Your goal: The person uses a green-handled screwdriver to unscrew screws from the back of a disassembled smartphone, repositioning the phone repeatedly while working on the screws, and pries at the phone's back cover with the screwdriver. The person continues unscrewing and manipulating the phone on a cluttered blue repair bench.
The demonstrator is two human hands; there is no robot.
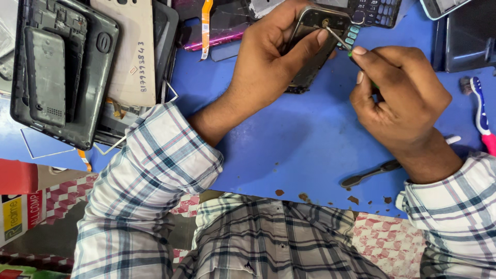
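Observation:
My left hand (268, 62) grips a small dark phone body (316, 41), tilted on the blue mat (299, 144), with the thumb pressed across its back. My right hand (400, 98) pinches a thin screwdriver (338, 39) with a green handle. Its metal tip touches the upper part of the phone body. Both wrists rest low over the mat, and checked shirt sleeves cover both forearms.
A stack of dark tablet shells (62, 72) and a beige back cover (129, 51) lies at the left. A keypad phone (374, 11) sits beyond the hands. A toothbrush (480, 113) lies at right, a dark tool (372, 173) near my right wrist, and a dark case (470, 36) at top right.

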